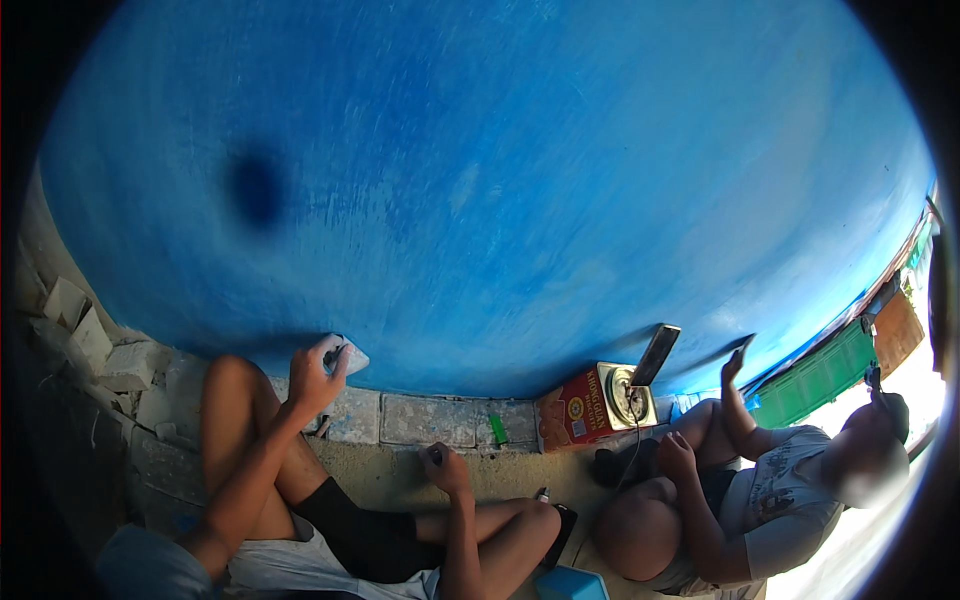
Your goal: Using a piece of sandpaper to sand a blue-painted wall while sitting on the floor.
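My left hand (315, 380) is closed around a whitish, flat piece of material (354, 360) and holds it against the lower edge of a large blue painted surface (480, 200). What the piece is made of cannot be made out. My right hand (448, 472) is curled in a fist above my bent leg, away from the blue surface. Something small and dark shows at its fingers, too unclear to name. Closest to the right hand are the grey blocks (428, 420) along the foot of the blue surface.
A red and gold square tin (585, 405) stands right of centre, with a dark flat bar (657, 354) upright by it. Another person (790, 490) sits at the right, one hand at the blue surface. Broken blocks (130, 366) lie left. A light-blue box (572, 583) sits at the bottom.
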`<state>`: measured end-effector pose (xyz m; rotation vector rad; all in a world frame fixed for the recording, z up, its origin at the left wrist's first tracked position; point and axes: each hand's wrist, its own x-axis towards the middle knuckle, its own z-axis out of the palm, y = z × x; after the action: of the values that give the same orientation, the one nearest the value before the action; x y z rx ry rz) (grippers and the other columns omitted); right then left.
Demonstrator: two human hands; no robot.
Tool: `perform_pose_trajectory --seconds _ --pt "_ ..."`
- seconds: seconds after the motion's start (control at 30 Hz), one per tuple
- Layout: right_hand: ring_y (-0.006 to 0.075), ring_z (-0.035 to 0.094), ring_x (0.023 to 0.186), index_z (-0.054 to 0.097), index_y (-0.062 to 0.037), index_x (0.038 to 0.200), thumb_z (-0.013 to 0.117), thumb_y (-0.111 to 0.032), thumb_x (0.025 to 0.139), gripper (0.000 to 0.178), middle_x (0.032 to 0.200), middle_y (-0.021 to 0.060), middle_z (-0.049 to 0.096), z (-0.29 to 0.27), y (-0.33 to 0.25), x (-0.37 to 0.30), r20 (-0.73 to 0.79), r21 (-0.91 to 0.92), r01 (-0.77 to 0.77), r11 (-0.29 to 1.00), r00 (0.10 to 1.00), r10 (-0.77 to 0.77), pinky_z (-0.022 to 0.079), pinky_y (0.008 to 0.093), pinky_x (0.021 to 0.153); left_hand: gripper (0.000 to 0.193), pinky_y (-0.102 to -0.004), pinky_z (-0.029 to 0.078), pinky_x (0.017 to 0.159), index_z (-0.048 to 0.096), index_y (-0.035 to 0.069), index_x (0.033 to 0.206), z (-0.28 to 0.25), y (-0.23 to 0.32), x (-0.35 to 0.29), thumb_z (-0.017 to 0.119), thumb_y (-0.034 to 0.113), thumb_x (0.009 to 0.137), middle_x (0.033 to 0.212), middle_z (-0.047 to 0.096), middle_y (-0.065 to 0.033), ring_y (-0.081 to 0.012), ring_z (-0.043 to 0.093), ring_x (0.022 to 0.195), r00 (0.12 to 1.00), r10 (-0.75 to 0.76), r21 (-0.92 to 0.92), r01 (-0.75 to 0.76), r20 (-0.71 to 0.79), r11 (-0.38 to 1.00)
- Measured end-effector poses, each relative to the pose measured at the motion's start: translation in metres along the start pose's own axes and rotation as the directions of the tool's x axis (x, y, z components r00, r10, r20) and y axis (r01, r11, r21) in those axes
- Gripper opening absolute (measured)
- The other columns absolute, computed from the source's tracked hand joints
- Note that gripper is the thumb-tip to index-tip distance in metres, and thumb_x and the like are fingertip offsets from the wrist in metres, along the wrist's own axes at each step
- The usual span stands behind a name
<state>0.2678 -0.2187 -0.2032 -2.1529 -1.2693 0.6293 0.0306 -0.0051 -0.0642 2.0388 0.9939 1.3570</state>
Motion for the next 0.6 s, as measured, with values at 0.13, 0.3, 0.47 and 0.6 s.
perform_pose_trajectory --seconds 0.13,0.3,0.47,0.6 --pt "0.0357 0.071 0.076 0.070 -0.0074 0.097 0.069 -0.041 0.092 0.034 0.082 0.0153 0.073 0.002 0.002 0.002 -0.041 -0.005 0.013 1.000 0.999 -0.013 0.054 0.0440 0.069 0.015 -0.0406 0.047 0.056 0.066 0.001 0.091 0.003 0.002 -0.001 0.064 0.015 0.094 0.074 0.065 -0.0199 -0.0418 0.065 0.069 0.999 -0.051 0.018 0.051 0.006 0.999" --pt "0.0351 0.071 0.077 0.070 -0.0054 0.095 0.070 -0.038 0.091 0.033 0.083 0.0165 0.072 0.005 0.004 0.001 -0.040 -0.028 0.035 0.999 0.999 -0.036 0.054 0.0438 0.069 0.014 -0.0381 0.052 0.063 0.065 0.000 0.092 0.000 0.008 0.003 0.066 0.014 0.092 0.079 0.067 -0.0206 -0.0388 0.070 0.076 0.997 -0.067 0.020 0.066 0.039 0.998" --pt "0.0366 0.070 0.077 0.068 -0.0045 0.092 0.070 -0.037 0.092 0.032 0.081 0.0171 0.071 0.001 -0.002 -0.003 -0.072 0.056 0.038 0.998 0.997 -0.033 0.053 0.0441 0.068 0.017 -0.0363 0.048 0.059 0.063 -0.001 0.090 -0.007 0.010 0.008 0.065 0.015 0.095 0.076 0.064 -0.0194 -0.0322 0.067 0.066 0.997 -0.072 -0.040 0.071 -0.033 0.997" --pt "0.0373 0.069 0.077 0.068 -0.0048 0.093 0.070 -0.036 0.092 0.031 0.081 0.0169 0.070 -0.001 -0.008 -0.002 -0.013 0.010 -0.010 1.000 1.000 0.010 0.053 0.0443 0.068 0.016 -0.0369 0.047 0.057 0.063 -0.001 0.088 -0.006 0.010 0.008 0.067 0.013 0.094 0.075 0.064 -0.0196 -0.0350 0.066 0.065 1.000 -0.005 0.028 0.006 -0.029 1.000"
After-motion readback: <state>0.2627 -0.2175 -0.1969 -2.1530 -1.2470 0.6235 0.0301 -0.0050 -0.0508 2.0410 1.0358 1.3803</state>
